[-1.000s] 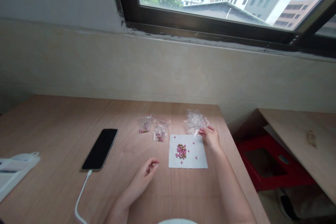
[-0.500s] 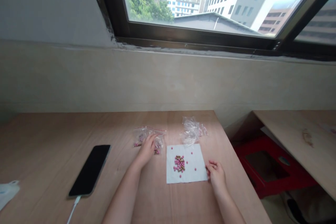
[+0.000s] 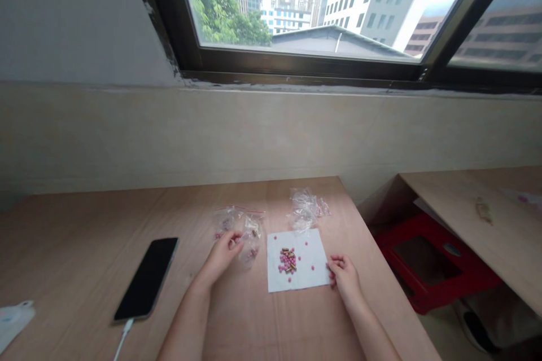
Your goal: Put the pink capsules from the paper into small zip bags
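My left hand [image 3: 223, 252] is closed in a pinch on a small clear plastic bag [image 3: 249, 259] with a few pink pieces inside. Other clear zip bags [image 3: 228, 217], some also holding pink and brown bits, lie just beyond it. To the right, a white paper sheet [image 3: 311, 279] bears a heap of small pink balls and gold-brown capsule-shaped pieces [image 3: 288, 261], with several balls scattered around. At the sheet's right edge is my right hand [image 3: 345, 275], its fingers drawn together; whatever they hold cannot be made out.
Crumpled clear bags [image 3: 304, 208] lie behind the sheet. A black phone [image 3: 148, 276] with a white cable [image 3: 123, 338] rests at the left. Beyond the table's right edge are a red stool [image 3: 440, 248] and a second table [image 3: 508, 225]. A wall [image 3: 254, 141] rises behind.
My left hand has come nearer and slightly left, drawing a small bag out from the others towards me. My right hand stays by the sheet's edge. The view has shifted slightly.
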Action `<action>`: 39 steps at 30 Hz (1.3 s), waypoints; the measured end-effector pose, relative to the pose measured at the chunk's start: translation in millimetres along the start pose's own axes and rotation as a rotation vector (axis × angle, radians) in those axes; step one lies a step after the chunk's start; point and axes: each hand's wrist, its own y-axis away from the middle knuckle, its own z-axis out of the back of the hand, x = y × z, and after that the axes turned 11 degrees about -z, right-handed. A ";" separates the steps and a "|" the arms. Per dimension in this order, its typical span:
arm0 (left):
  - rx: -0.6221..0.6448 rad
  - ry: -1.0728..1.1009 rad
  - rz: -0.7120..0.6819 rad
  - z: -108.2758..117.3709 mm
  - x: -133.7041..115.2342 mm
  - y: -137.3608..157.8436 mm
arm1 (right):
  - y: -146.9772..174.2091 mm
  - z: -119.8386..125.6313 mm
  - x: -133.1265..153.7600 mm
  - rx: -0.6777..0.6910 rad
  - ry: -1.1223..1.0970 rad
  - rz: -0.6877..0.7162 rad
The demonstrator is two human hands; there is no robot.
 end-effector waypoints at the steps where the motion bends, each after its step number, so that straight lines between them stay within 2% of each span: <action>1: 0.016 0.027 -0.001 2.4 -7.4 10.9 | 4.9 -0.9 2.0 0.008 0.001 -0.006; 2: 0.033 0.070 0.005 3.9 -15.6 22.8 | 11.6 -2.9 4.2 0.025 0.006 -0.005; 4: 0.083 0.352 0.088 3.8 -33.1 47.9 | 31.0 -11.0 8.0 0.102 0.026 0.014; 7: 0.113 0.617 0.209 -2.2 -56.1 82.3 | 71.2 -32.8 5.4 0.331 0.082 0.020; 10: 0.183 0.626 0.237 -9.6 -72.3 105.5 | 109.6 -58.2 -9.8 0.670 0.143 -0.061; 13: 0.226 0.568 0.211 -14.5 -84.4 117.5 | 132.8 -74.1 -24.8 0.806 0.162 -0.123; 17: 0.309 0.626 0.160 -18.5 -97.8 125.3 | 145.3 -73.8 -20.8 0.859 0.197 -0.088; 20: 0.313 0.682 0.120 -20.5 -105.8 128.6 | 149.9 -67.7 -11.6 0.875 0.168 -0.104; 24: 0.366 0.742 0.140 -19.1 -112.1 129.3 | 148.2 -66.2 -14.2 0.790 0.130 -0.159; 28: 0.370 0.761 0.177 -17.2 -106.3 126.3 | 140.6 -70.6 -19.1 0.701 0.105 -0.141; 35: 0.287 0.718 0.259 -23.2 -86.0 120.0 | 139.1 -73.9 -11.0 0.755 0.104 -0.133; 39: 0.284 0.692 0.341 -24.1 -84.7 117.3 | 135.5 -71.9 -13.6 0.698 0.134 -0.139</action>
